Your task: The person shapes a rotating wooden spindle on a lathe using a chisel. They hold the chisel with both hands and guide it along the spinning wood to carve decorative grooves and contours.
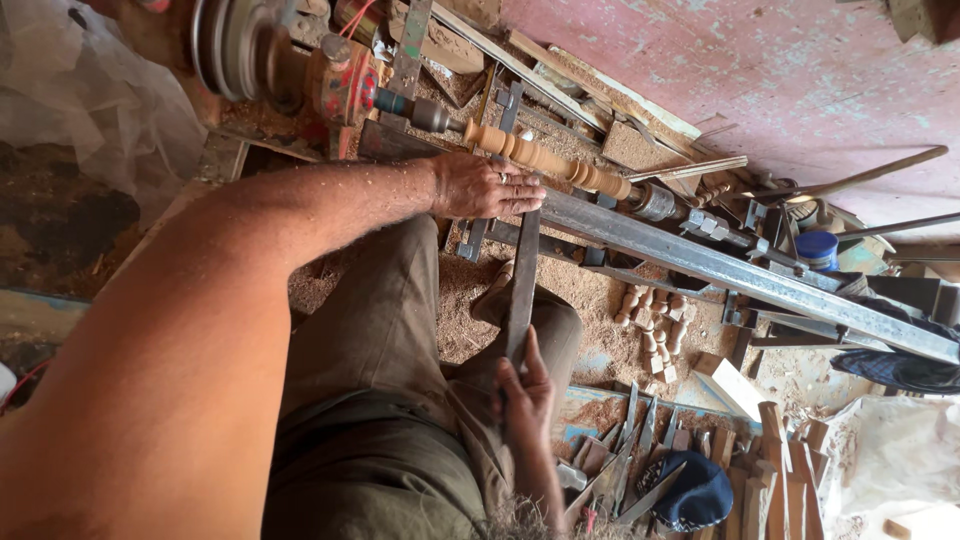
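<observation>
We look down on a wood lathe (330, 80) where a pale turned spindle (545, 160), ringed with beads and grooves, sits mounted between the lathe's two ends, running slantwise above a long steel rail (720, 262). Our left hand (485, 187) lies just below the spindle, its fingers (520, 185) curled down over the blade end of a long flat chisel (522, 285) and pressing it onto the rail; the spindle sits just beyond these fingertips, and whether the tool's edge touches the wood we cannot tell, since the hand hides it. Our right hand (525, 390) is lower, near our lap, its fingers closed around the chisel's handle end, well apart from the spindle. Sawdust (470, 310) lies thick under the rail and dusts our left forearm. To the right, below the rail, a heap of small turned wooden pieces (655, 325) lies on the floor. Nearer us, beside the right hand, more chisels (630, 450) lie fanned out next to a dark cap (700, 495) and a stack of wooden blanks (785, 470). A blue tub (817, 248) stands beyond the rail at right.
</observation>
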Action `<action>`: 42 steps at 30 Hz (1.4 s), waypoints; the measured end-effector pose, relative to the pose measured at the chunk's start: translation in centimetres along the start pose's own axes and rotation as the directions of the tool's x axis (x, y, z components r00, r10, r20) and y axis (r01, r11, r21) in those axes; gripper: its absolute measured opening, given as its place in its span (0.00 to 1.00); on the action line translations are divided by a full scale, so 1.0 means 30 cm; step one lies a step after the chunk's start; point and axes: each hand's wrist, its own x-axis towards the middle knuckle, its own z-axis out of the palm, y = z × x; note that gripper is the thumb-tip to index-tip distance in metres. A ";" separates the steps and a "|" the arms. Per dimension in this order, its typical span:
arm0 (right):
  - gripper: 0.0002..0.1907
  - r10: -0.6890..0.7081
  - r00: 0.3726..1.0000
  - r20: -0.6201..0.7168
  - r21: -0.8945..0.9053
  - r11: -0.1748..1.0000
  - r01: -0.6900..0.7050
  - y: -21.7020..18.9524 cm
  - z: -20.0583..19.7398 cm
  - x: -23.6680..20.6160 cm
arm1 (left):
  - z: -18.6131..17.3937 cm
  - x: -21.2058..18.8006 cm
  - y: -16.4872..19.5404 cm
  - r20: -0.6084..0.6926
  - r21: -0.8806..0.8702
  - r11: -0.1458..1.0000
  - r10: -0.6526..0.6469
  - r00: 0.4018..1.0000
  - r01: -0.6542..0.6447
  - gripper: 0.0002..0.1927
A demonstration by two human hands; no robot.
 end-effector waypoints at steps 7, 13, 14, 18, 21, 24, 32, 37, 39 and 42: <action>0.39 -0.023 0.999 0.026 0.022 1.000 0.022 -0.008 0.027 -0.014 | -0.010 0.005 -0.004 -0.036 0.035 0.999 0.009 0.999 -0.007 0.25; 0.38 0.009 0.995 0.101 -0.104 0.995 0.002 -0.014 -0.141 0.074 | -0.010 -0.014 -0.010 -0.049 0.006 1.000 -0.002 0.999 0.003 0.25; 0.38 0.014 0.992 0.128 -0.098 0.995 -0.002 -0.018 -0.170 0.091 | -0.010 -0.016 -0.011 -0.056 0.000 1.000 -0.006 0.998 0.006 0.24; 0.39 0.023 0.971 0.238 -0.089 0.996 -0.002 -0.048 -0.274 0.154 | -0.009 -0.025 -0.009 -0.057 0.015 1.000 0.000 0.998 0.001 0.23; 0.38 0.016 0.955 0.297 -0.177 0.983 0.039 -0.079 -0.330 0.190 | -0.009 -0.024 -0.007 -0.104 0.083 0.997 0.006 0.995 0.003 0.24; 0.38 0.051 0.950 0.308 -0.236 0.972 0.024 -0.110 -0.363 0.215 | -0.011 -0.025 -0.004 -0.082 0.059 0.998 0.002 0.997 0.003 0.24; 0.38 0.092 0.991 0.100 -0.251 0.966 -0.064 -0.094 -0.210 0.100 | 0.000 -0.025 -0.004 -0.092 0.079 0.997 0.018 0.996 -0.011 0.22; 0.38 -0.062 0.997 0.039 0.045 0.997 0.060 0.014 0.070 -0.040 | -0.019 -0.023 0.004 -0.128 0.079 0.997 0.029 0.991 -0.019 0.23; 0.39 -0.091 0.996 0.011 0.116 0.989 0.089 0.028 0.126 -0.065 | -0.039 -0.026 0.012 -0.140 0.082 0.997 0.029 0.990 -0.017 0.22; 0.39 -0.066 0.998 0.003 0.083 0.994 0.065 0.027 0.142 -0.074 | -0.065 -0.033 0.018 -0.144 0.063 0.998 0.028 0.989 -0.019 0.21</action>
